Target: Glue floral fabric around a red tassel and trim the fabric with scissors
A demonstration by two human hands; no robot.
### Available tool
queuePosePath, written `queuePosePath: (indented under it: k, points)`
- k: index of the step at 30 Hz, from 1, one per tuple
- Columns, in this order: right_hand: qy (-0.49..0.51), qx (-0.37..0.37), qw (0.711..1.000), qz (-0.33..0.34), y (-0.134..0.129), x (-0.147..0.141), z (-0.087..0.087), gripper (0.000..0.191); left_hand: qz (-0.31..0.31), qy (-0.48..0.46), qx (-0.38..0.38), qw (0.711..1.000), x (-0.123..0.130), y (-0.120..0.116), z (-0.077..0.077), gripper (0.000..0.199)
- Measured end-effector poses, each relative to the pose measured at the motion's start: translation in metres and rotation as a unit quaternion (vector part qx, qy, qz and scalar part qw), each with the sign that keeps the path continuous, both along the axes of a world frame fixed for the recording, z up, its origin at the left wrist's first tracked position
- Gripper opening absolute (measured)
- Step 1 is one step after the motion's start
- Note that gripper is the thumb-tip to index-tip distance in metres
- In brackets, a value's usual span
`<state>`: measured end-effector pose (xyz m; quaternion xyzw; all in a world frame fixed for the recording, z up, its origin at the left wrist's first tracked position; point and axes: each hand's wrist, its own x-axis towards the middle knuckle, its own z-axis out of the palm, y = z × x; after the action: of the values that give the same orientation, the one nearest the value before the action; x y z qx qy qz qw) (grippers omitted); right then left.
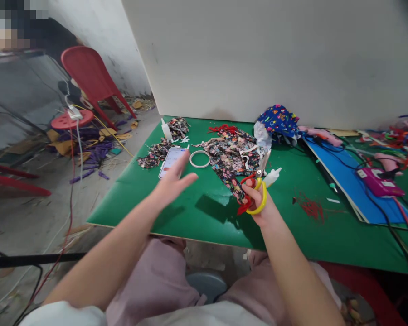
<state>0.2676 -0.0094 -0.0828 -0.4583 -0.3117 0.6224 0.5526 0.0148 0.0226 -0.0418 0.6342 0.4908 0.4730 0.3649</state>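
Observation:
My left hand (173, 181) hangs over the near edge of a phone (172, 158), its thumb spread away from the fingers and nothing in it. My right hand (258, 199) holds yellow-handled scissors (262, 183), blades pointing up and away. A strip of dark floral fabric (229, 179) with a red end also lies in its fingers. This strip reaches back to a floral fabric pile (234, 151) on the green table (197, 213). Between the phone and the pile lies a white ring (200, 159).
White bottles stand or lie at the back left (166, 130) and beside the scissors (273, 175). Blue patterned cloth (279, 122), a blue board (347, 176) and a purple device (381, 182) are to the right. A red chair (88, 70) and a person are behind left.

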Motion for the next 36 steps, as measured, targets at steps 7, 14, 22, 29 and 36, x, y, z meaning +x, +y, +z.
queuePosePath:
  k: [7, 14, 22, 29, 36]
  points:
    - [-0.052, 0.015, 0.997, 0.049, -0.002, -0.02, 0.011, 0.035, -0.159, -0.289, -0.12, 0.936, 0.077, -0.018, -0.015, 0.071]
    - [-0.188, 0.09, 0.978, -0.013, -0.009, -0.004, 0.044, 0.042, -0.101, -0.425, -0.094, 0.895, 0.061, -0.02, -0.015, 0.055]
    - [-0.649, 0.375, 0.661, 0.005, -0.044, 0.015, 0.067, 0.041, -0.089, -0.459, -0.069, 0.881, 0.049, -0.035, 0.0, 0.051]
    - [-0.712, 0.448, 0.541, -0.002, -0.05, 0.016, 0.064, 0.038, -0.068, -0.45, -0.039, 0.89, 0.053, -0.042, 0.009, 0.045]
    - [-0.711, 0.451, 0.539, 0.011, -0.049, 0.015, 0.067, 0.032, -0.075, -0.445, -0.035, 0.892, 0.055, -0.042, 0.01, 0.042]
